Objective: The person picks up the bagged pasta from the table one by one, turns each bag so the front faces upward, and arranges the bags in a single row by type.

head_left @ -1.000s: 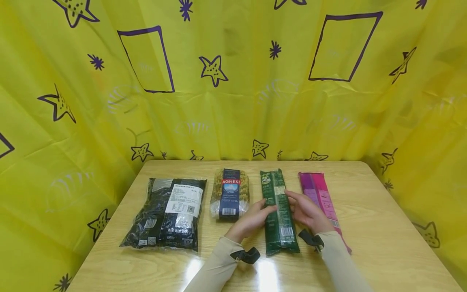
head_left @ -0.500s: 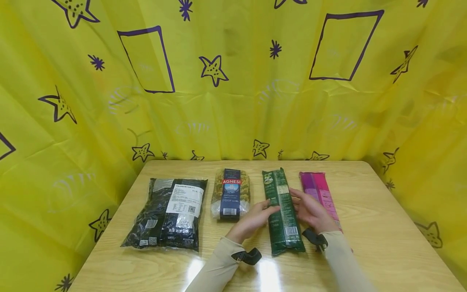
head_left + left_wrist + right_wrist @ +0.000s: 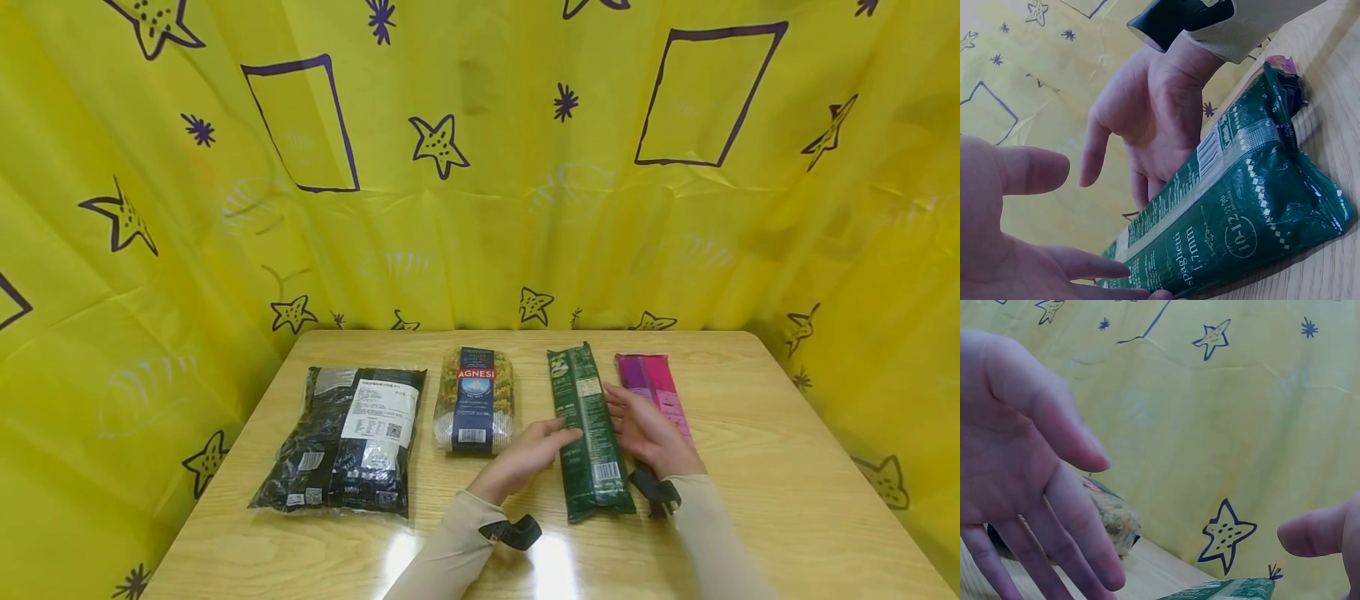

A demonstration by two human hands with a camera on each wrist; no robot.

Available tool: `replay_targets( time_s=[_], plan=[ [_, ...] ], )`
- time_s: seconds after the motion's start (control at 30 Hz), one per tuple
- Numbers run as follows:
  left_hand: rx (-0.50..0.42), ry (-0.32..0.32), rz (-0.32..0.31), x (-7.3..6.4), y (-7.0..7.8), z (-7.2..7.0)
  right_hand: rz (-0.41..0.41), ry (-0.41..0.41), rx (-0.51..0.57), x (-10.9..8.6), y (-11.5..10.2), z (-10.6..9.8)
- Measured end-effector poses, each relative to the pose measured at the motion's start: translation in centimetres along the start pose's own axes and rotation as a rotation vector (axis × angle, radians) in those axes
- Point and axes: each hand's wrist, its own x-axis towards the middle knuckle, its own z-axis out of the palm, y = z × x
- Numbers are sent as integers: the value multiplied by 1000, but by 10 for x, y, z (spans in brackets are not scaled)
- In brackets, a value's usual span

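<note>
A green spaghetti packet [image 3: 591,450] lies on the table, tilted slightly to the left at its top. My left hand [image 3: 525,457] is at its left side, fingers extended and touching the packet in the left wrist view, thumb raised apart from it. On the other side is my right hand [image 3: 647,432], its fingers extended along the right edge; whether they touch it is hard to tell. In the left wrist view the right hand [image 3: 1160,106] has its palm facing the packet [image 3: 1235,212]. A pink and purple packet [image 3: 660,387] lies partly hidden behind the right hand.
An Agnesi pasta pack [image 3: 474,408] lies left of the green packet. Farther left is a large black bag [image 3: 341,442] with a white label. A yellow patterned curtain [image 3: 495,233] surrounds the wooden table [image 3: 780,500] at the back and sides.
The green packet has shifted to the right, toward the pink packet, with both hands moving alongside it. The other packs have stayed in place.
</note>
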Motion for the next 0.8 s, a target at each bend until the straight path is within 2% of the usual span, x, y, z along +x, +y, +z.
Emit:
replay_targets(
  time_s=[0.23, 0.53, 0.8],
  plan=[
    [49, 1, 4, -1, 1, 4, -10, 3, -33, -2, -3, -4],
    [36, -20, 24, 2, -4, 8, -8, -4, -51, -6, -8, -5],
    [-48, -56, 53, 4, -4, 8, -36, -9, -75, -7, -11, -1]
  ],
)
